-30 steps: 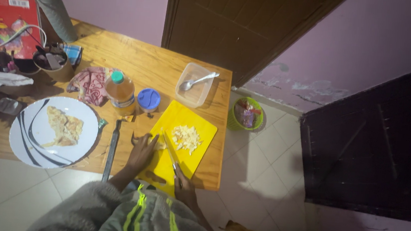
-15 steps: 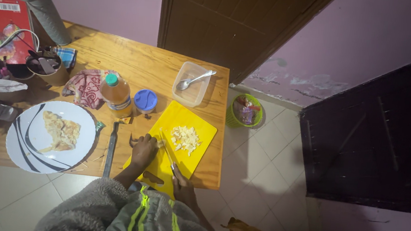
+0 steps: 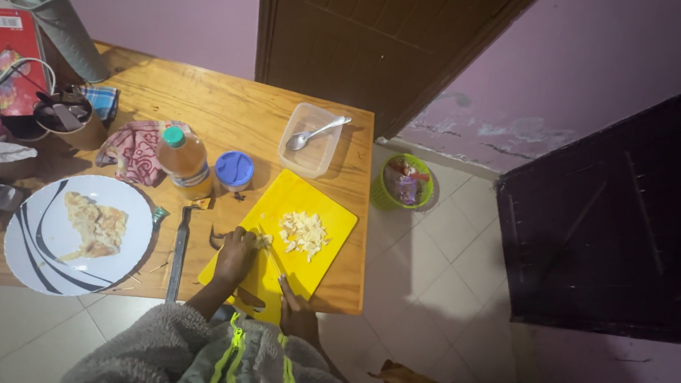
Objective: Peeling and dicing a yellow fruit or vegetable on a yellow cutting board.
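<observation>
A yellow board (image 3: 306, 213) is laid at the right front corner of the bench (image 3: 233, 108). The left hand (image 3: 234, 258) is pressed, fingers curled, on a small pale piece of food (image 3: 262, 240) at the board's left edge. A knife (image 3: 275, 261) is gripped in the right hand (image 3: 295, 315), its blade angled up to the food just beside the left fingertips. A heap of chopped pieces (image 3: 302, 233) is seen mid-board, right of the blade. Behind the board, a clear tub (image 3: 310, 140) with a spoon (image 3: 315, 133) is set. To the left, a blue lid (image 3: 234, 169), a bottle (image 3: 182, 157), a cloth (image 3: 132, 149) and a plate (image 3: 40, 247) with flat food are placed. A second knife (image 3: 177, 251) is laid between plate and board.
</observation>
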